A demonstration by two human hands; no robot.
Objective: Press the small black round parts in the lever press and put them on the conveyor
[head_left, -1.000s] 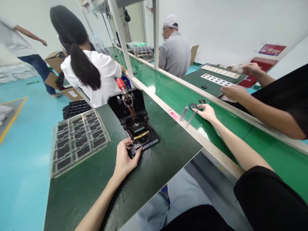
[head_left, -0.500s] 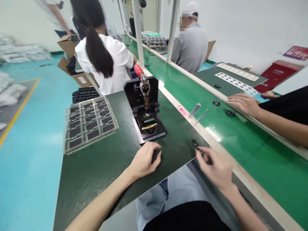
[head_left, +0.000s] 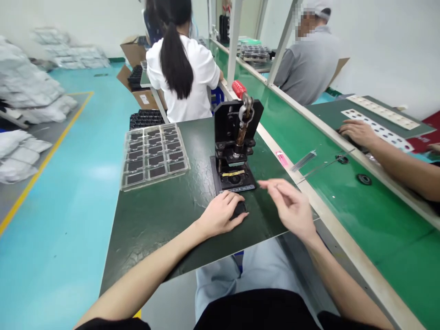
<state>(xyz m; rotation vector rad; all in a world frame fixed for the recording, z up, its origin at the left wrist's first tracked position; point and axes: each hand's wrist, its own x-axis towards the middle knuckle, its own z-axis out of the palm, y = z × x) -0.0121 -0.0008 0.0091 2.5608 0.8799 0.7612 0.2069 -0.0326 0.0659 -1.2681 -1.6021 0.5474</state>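
Observation:
On the dark green table, my left hand (head_left: 222,213) rests with thumb and fingers curved around a round black part (head_left: 239,210). Just beyond its fingertips stands a black toggle press (head_left: 228,123) with a red handle (head_left: 239,88), raised over its base. A yellow strip (head_left: 233,173) lies across that base. My right hand (head_left: 292,208) is held above the table, to the right of the press. Its thumb and forefinger are brought together; whatever they pinch is too small or blurred to name.
Left of the press sits a clear plastic tray (head_left: 187,167) with dark rectangular pieces in its compartments. A green conveyor (head_left: 388,229) runs along the right, carrying black rings (head_left: 363,179). Thin strips (head_left: 304,160) lie near its edge. A co-worker's hand (head_left: 359,133) is across the conveyor.
My right hand has come up and inward from the table's right edge, where a small dark part lay by its fingertips. My left hand now closes around the black part. The view has turned left.

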